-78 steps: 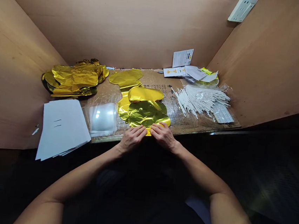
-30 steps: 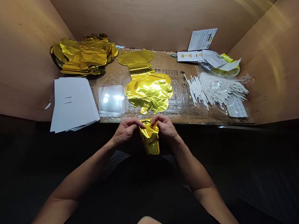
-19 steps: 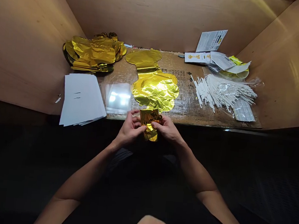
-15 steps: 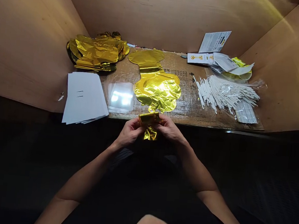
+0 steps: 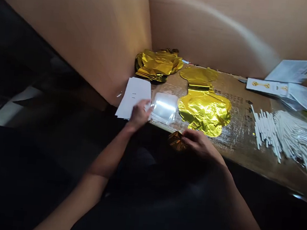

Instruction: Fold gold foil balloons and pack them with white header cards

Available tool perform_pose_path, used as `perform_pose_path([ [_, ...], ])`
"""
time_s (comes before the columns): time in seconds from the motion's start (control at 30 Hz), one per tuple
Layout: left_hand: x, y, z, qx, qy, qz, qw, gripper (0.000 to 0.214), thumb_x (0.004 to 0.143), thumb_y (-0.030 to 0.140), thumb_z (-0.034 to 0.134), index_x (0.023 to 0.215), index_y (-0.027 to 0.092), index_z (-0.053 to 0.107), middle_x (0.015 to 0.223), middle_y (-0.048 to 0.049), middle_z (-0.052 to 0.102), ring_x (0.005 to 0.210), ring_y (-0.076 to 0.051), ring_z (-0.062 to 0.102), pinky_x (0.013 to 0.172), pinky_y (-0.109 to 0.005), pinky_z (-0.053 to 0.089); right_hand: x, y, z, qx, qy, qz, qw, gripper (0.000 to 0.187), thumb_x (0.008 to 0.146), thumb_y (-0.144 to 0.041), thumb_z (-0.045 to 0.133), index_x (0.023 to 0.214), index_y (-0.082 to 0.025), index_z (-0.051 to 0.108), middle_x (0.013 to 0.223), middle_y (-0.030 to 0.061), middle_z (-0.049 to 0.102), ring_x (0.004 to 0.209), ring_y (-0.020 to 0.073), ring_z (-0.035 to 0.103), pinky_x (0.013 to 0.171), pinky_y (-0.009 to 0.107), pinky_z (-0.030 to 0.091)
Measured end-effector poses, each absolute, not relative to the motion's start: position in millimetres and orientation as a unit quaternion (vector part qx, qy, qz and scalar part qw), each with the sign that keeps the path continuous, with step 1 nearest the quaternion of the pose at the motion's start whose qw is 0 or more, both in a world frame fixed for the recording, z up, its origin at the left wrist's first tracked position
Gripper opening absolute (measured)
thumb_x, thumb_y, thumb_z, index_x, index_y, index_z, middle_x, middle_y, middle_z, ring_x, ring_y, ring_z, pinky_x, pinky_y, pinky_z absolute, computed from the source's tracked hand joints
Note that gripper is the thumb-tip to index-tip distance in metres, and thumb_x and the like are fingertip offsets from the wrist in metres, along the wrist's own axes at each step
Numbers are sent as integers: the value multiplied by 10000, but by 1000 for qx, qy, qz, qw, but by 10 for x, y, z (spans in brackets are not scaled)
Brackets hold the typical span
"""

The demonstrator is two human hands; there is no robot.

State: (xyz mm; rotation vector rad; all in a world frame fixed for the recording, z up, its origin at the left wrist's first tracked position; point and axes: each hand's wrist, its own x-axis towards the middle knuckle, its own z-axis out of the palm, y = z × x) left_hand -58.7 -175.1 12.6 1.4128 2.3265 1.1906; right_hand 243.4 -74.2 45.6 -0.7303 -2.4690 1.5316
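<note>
Head view. Item 1: left hand (image 5: 139, 115), held over the table edge, fingers half open with nothing visible in them, fingertips just beside a stack of clear plastic sleeves (image 5: 165, 108) and over the edge of a stack of white paper sheets (image 5: 133, 97).

Item 2: right hand (image 5: 198, 143), fingers curled around a crumpled piece of gold metallic foil (image 5: 176, 140), which is gripped just off the table's front edge and partly hidden by those fingers.

Item 3: a long flat gold foil balloon (image 5: 204, 112), lying on the table with a rounded, crinkled section nearest the hands and a smooth, round end toward the back.

Item 4: a heaped pile of gold foil balloons (image 5: 156, 65), at the table's far left corner against a light wood panel wall (image 5: 69, 31).

Item 5: a bundle of thin white sticks (image 5: 265, 133), lying loose at right.

Item 6: printed white leaflets (image 5: 296, 71), behind the sticks at the back right.

Item 7: the table (image 5: 237, 150), its brown printed cardboard top covered in clear film.
</note>
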Motion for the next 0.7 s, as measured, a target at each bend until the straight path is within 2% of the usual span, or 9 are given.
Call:
perform_pose_path([
  [0.07, -1140, -1733, 129, 347, 889, 299, -12, 690, 921, 392, 755, 1534, 133, 572, 1522, -249, 613, 1410, -433, 560, 1159, -584, 460, 2405, -751, 379, -245, -804, 535, 87, 274, 997, -438, 627, 886, -194, 685, 790, 13, 645, 758, 177, 558, 699, 299, 427],
  [0.1, -1362, -1741, 115, 310, 916, 253, -10, 858, 887, 418, 796, 1611, 98, 466, 1565, -288, 561, 1436, -474, 521, 1170, -633, 430, 2394, -761, 341, -244, -797, 545, 87, 285, 997, -450, 630, 880, -195, 679, 790, 12, 641, 759, 177, 553, 702, 301, 425],
  [0.17, -1645, -1766, 59, 297, 933, 201, -2, 1018, 877, 452, 811, 1680, 65, 319, 1541, -324, 565, 1441, -502, 501, 1170, -663, 405, 2365, -783, 273, -245, -791, 554, 86, 298, 994, -461, 638, 860, -196, 667, 778, 9, 627, 749, 176, 538, 701, 307, 417],
  [0.2, -1710, -1778, 24, 306, 932, 194, -1, 1032, 885, 457, 806, 1688, 64, 291, 1496, -327, 600, 1429, -502, 511, 1166, -660, 404, 2343, -792, 243, -246, -789, 556, 87, 303, 991, -466, 642, 851, -198, 662, 772, 9, 620, 745, 177, 532, 699, 310, 413],
  [0.27, -1737, -1798, -42, 328, 922, 205, -19, 999, 896, 447, 803, 1678, 77, 303, 1415, -317, 651, 1414, -497, 522, 1169, -641, 395, 2289, -803, 200, -246, -785, 560, 98, 309, 985, -477, 650, 841, -204, 658, 770, 13, 616, 742, 184, 528, 694, 320, 411],
  [0.37, -1702, -1817, -84, 332, 911, 240, -46, 900, 875, 404, 837, 1596, 93, 397, 1426, -311, 618, 1399, -490, 529, 1177, -607, 386, 2198, -807, 183, -244, -782, 561, 119, 305, 978, -487, 662, 831, -221, 653, 769, 21, 615, 732, 199, 530, 678, 333, 411],
  [0.5, -1730, -1830, -49, 332, 907, 257, -32, 599, 871, 309, 842, 1365, 146, 546, 1402, -256, 585, 1358, -439, 557, 1164, -548, 414, 2100, -831, 197, -224, -784, 565, 127, 300, 984, -489, 655, 821, -237, 645, 754, 20, 611, 718, 210, 538, 666, 340, 415],
  [0.6, -1765, -1826, -24, 336, 903, 267, -1, 471, 884, 288, 822, 1259, 160, 569, 1368, -234, 577, 1361, -423, 539, 1165, -543, 411, 2054, -873, 185, -211, -778, 579, 121, 305, 981, -494, 659, 821, -235, 640, 744, 11, 587, 711, 202, 520, 652, 332, 406],
  [0.7, -1797, -1827, 0, 333, 897, 292, 11, 439, 852, 268, 838, 1192, 165, 580, 1367, -225, 574, 1376, -413, 514, 1191, -535, 386, 2043, -912, 151, -205, -770, 594, 114, 328, 978, -499, 665, 801, -224, 632, 733, 4, 561, 708, 189, 498, 653, 325, 398],
])
